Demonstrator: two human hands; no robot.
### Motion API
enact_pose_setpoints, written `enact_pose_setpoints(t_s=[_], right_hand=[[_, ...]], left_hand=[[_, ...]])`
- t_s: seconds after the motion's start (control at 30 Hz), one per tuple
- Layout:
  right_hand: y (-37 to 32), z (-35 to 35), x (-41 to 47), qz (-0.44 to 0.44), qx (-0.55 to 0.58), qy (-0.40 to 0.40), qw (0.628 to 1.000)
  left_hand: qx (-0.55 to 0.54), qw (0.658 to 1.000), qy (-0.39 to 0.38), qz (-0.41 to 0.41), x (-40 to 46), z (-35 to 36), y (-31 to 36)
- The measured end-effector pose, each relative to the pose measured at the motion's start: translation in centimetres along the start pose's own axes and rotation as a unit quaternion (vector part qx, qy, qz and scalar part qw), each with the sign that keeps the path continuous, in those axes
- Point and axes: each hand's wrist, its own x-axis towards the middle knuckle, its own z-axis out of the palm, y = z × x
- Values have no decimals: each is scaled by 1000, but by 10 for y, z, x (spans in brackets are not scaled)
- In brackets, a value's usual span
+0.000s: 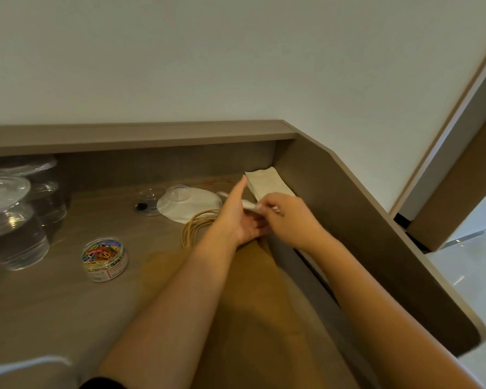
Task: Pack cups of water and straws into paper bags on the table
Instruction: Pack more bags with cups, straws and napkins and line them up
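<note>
The right hand is pinching a small white paper-wrapped item, likely a wrapped straw though blur is hiding detail, its grip clamped on it with thumb and fingertips curled together. The left hand is lying open just beside it at 9 o'clock, palm turned up, fingers relaxed and the index finger stretching straight toward 12 o'clock; its grip is apart and holding nothing, though the white item is touching or nearly touching its fingers. Both hands are hovering over the top end of a brown paper bag, which is lying flat on the surface and running toward 6 o'clock under the forearms. The bag's twisted paper handles are looping out at 9 o'clock of the left wrist. At 12 o'clock from the hands, a stack of white paper sleeves or napkins is resting against the side panel of the surface. At 10 o'clock, a white round sheet is lying with a clear plastic lid on it, and another clear lid is sitting just beside it. Farther toward 9 o'clock, a round clear tub of coloured paper clips is standing on the surface. At the far 9 o'clock edge, clear plastic cups of water with lids are standing close together, well apart from the bag.
</note>
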Motion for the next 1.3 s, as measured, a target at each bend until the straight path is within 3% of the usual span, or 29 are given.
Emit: enact_pose_setpoints(t_s=[0.17,0.27,0.33,0.4,0.5,0.73,0.83,0.93,1.1,1.2,1.3], right_hand=[[-1,-5,-39,21,-5,-115,993],[12,-24,-47,98,15,-55,994],[23,-33,-52,189,-58,-42,979],[31,-30,-57,260,-147,-114,948],[35,-20,-59,288,-198,-153,924],[28,-17,-58,266,-196,-147,933],[20,-34,-51,247,-71,-23,966],[-1,-45,-42,201,81,74,973],[-27,-32,-34,140,144,7,980],[-41,-27,-36,110,177,-35,977],[-61,-16,-39,61,141,-2,988]], left_hand=[[17,997,69,36,-6,-2,-9],[55,995,64,51,-11,-3,-11],[66,995,58,53,-15,-2,-10],[76,994,49,54,-19,-1,-10],[83,994,41,55,-25,1,-13],[115,989,55,71,-36,7,-21],[129,987,58,74,-41,10,-25],[162,982,46,84,-48,15,-32],[169,974,-14,147,-69,17,-38],[231,952,4,200,-90,4,-34],[275,931,24,239,-120,-11,-30]])
